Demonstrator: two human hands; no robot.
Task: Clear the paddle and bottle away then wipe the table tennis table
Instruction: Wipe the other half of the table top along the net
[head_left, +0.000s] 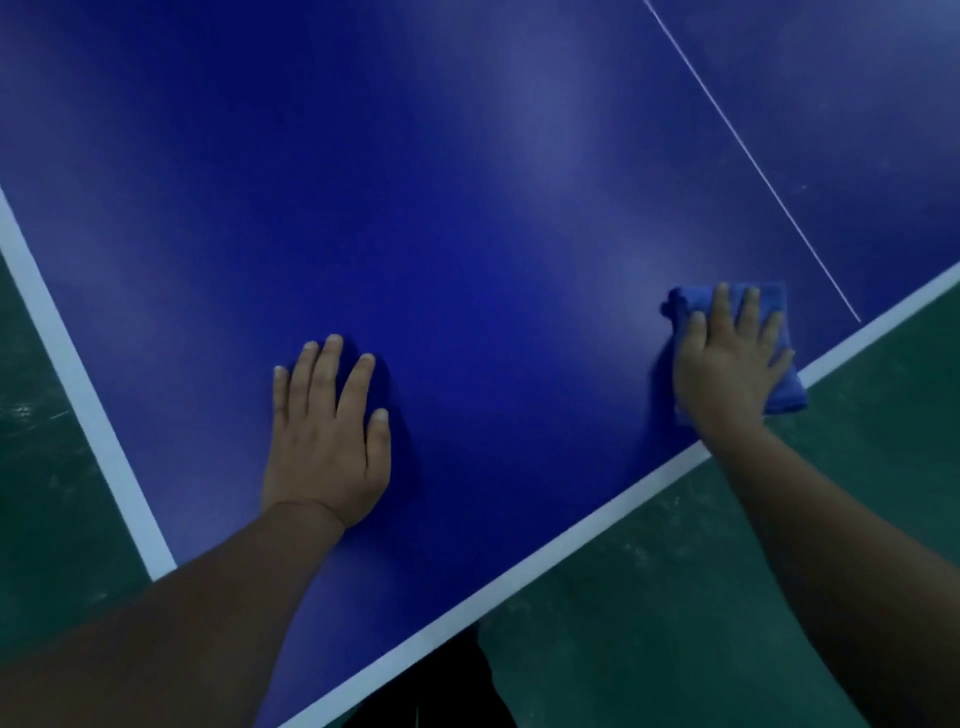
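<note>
A green floor surrounds the blue surface, which shows a white border and a thin white centre line running to the near edge. No paddle or bottle is in view, so the clearing step looks done and the wiping is under way. The right hand presses flat, fingers spread, on a folded blue cloth at the near edge, close to the centre line; part of the cloth hangs past the border. The left hand lies open and empty, palm down, nearer the left corner. The risk I see is the cloth slipping off the edge to the floor if the stroke runs outward, and the bracing left palm may leave smudges on wiped areas.
</note>
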